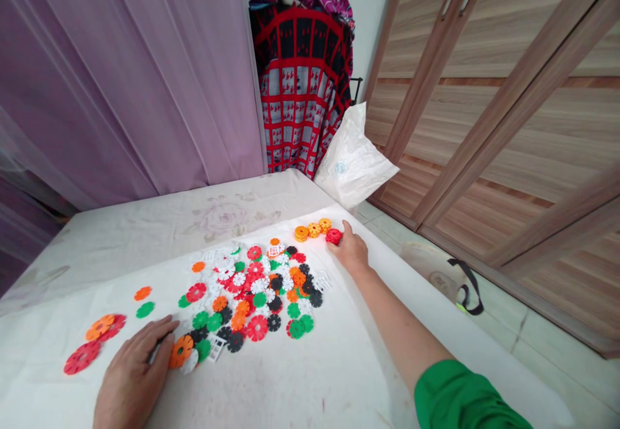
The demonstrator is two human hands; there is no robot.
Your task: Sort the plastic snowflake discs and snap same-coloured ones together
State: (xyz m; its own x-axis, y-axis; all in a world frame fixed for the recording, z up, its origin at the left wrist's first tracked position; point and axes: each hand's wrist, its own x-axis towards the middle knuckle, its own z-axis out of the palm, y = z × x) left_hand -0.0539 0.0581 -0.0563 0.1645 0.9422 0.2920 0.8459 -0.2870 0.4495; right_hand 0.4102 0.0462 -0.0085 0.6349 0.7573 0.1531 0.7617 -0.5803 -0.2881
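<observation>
Plainly, in the head view, the right hand [352, 251] grasps a small red stack [333, 236] at the cloth's far right, thumb and fingers about its edge; its lower part is partly covered by the fingers. Just beside it stand yellow-orange stacks [314, 229] of notched discs. The left hand [138, 374] lies low over the white cloth [314, 384], fingers loosely bent beside an orange disc [181, 351]; its palm is hidden, so whether it grips anything I cannot tell. The wrist is cut off by the frame. Between the hands spreads the pile [256, 287]: flat, round, slotted plastic discs in red, green, orange, black and white, overlapping so that many are half covered. The white ones blur into the cloth, and a white lattice piece [216, 348] lies at the near edge. Beyond are a crinkled white bag [356, 157], its contents hidden, a softly folded purple curtain [145, 80], patterned fabric [300, 93] and a wood-grained wardrobe [527, 125] cut off at the right.
</observation>
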